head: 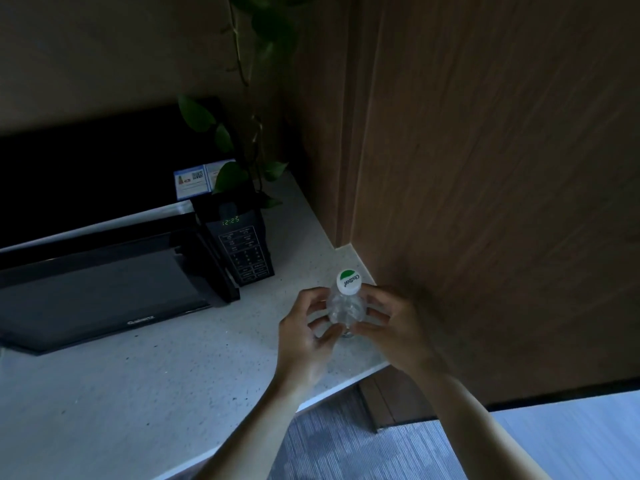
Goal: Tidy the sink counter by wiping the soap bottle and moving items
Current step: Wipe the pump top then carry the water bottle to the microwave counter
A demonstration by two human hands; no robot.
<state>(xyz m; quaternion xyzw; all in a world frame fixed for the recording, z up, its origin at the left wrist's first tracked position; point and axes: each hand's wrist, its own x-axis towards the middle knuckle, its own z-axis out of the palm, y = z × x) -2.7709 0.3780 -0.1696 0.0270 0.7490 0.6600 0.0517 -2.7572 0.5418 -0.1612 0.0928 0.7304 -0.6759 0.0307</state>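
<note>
A small clear plastic bottle (346, 306) with a white and green cap (348, 282) stands upright near the right end of the speckled pale counter (138, 393). My left hand (308, 337) wraps its left side, fingers curled against the body. My right hand (391, 327) presses on its right side, fingertips on the lower body. Both hands grip the bottle. Its base is hidden by my fingers. No soap bottle or cloth is in view.
A black microwave (104, 271) sits on the counter to the left, its keypad panel (246, 251) close to the bottle. A trailing green plant (235, 161) hangs behind it. A wooden wall panel (485, 168) borders the counter's right end. Grey carpet (363, 445) lies below.
</note>
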